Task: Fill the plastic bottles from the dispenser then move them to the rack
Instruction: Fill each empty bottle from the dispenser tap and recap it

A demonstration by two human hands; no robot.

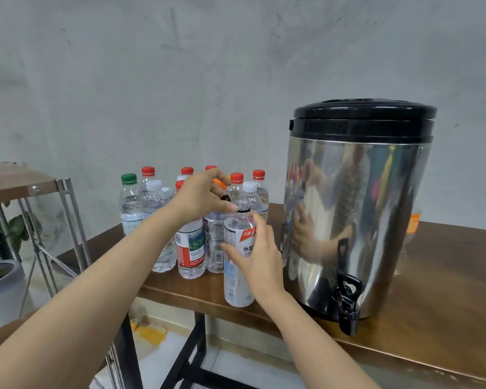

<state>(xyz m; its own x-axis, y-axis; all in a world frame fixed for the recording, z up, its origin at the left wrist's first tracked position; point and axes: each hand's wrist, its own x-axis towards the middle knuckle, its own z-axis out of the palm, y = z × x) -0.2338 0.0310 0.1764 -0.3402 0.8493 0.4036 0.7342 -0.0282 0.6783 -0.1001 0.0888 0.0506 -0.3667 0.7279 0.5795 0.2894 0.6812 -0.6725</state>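
While the right hand curls round the middle of a white-labelled plastic bottle, holding it upright at the near edge of the table, the left hand pinches a small dark cap between thumb and fingertips just above and left of the bottle's open mouth (the neck is bare, ringed in black). Whether the bottle's base rests on the wood or hangs just off it cannot be told. To the right, by the same edge, stands the steel dispenser with its black lid, its black tap jutting over the near edge. Behind the held bottle, toward the table's far left corner, a cluster of capped bottles stands upright: mostly red caps, some white, one green. Beyond the table's left edge is a metal-framed rack with a wooden shelf, and a potted plant beside it.
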